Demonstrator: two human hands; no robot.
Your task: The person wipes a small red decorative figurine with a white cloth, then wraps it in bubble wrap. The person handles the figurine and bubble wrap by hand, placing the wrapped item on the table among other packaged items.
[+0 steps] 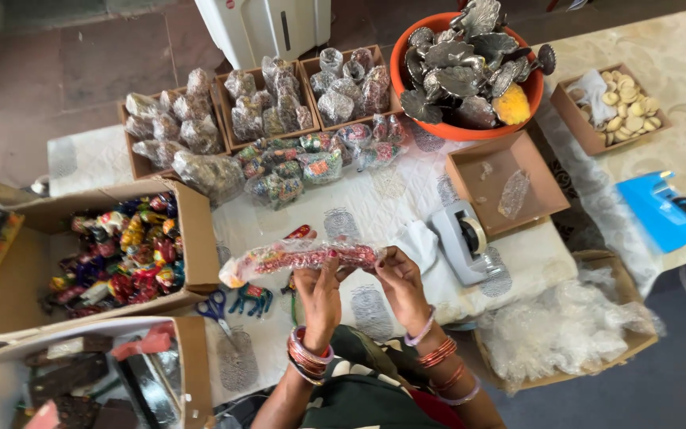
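Observation:
Both my hands hold a long red and multicoloured item wrapped in clear plastic [295, 258] above a white patterned cloth [375, 206]. My left hand [319, 290] grips its middle from below. My right hand [397, 278] pinches the right end of the wrap. Bangles sit on both wrists. A grey tape dispenser [464, 240] stands just right of my right hand. Blue-handled scissors [216, 308] and a small painted animal figure [252, 299] lie to the left of my left hand.
A cardboard box of colourful painted figures [125, 254] sits at left. Several boxes of plastic-wrapped figures [267, 103] line the back. An orange bowl of metal pieces [470, 71], a shallow brown tray [502, 183], and a box of clear bags [569, 330] are at right.

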